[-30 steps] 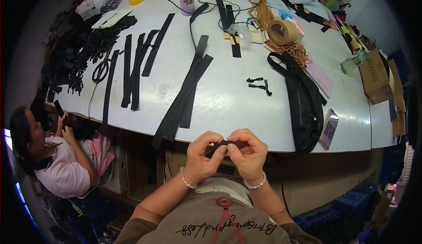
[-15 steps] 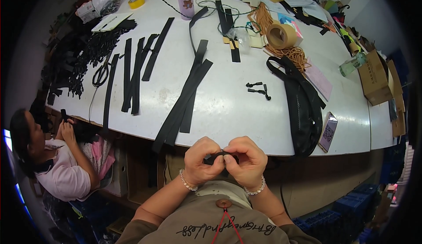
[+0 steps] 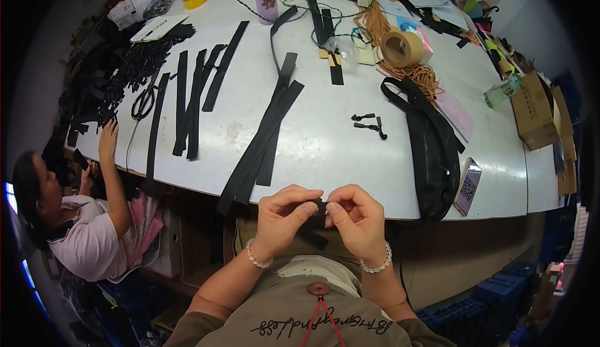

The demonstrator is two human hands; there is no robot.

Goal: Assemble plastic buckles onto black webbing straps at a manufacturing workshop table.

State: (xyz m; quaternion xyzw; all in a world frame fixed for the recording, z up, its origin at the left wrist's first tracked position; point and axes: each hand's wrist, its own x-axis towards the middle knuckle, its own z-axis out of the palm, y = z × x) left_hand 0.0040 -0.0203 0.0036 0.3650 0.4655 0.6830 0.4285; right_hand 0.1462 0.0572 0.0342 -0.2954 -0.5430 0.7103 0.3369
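Just off the table's front edge, my left hand (image 3: 282, 217) and my right hand (image 3: 357, 221) meet with thumbs and fingers pinched. Between the fingertips is a piece of black strap (image 3: 320, 206), mostly covered by them. Below it hangs a dark flat strip (image 3: 312, 239); whether it is the same piece I cannot tell. Long black straps (image 3: 262, 144) lie crossed on the table to the left of my hands, one end reaching over the edge. Beyond my right hand lie small black zipper-pull-like pieces (image 3: 372, 125).
A black bag (image 3: 428, 153) and a phone (image 3: 469, 188) lie on the right of the white table (image 3: 350, 166). Farther back are brown tape (image 3: 400, 48), orange cord (image 3: 425, 78) and a lilac bottle (image 3: 264, 0). At the left a co-worker (image 3: 87, 234) sits near scissors (image 3: 144, 103) and more straps (image 3: 181, 106).
My hands have loosened from a tight, curled grip and moved slightly apart, so more of the black piece shows. The co-worker's hand has reached forward onto the table's black pile.
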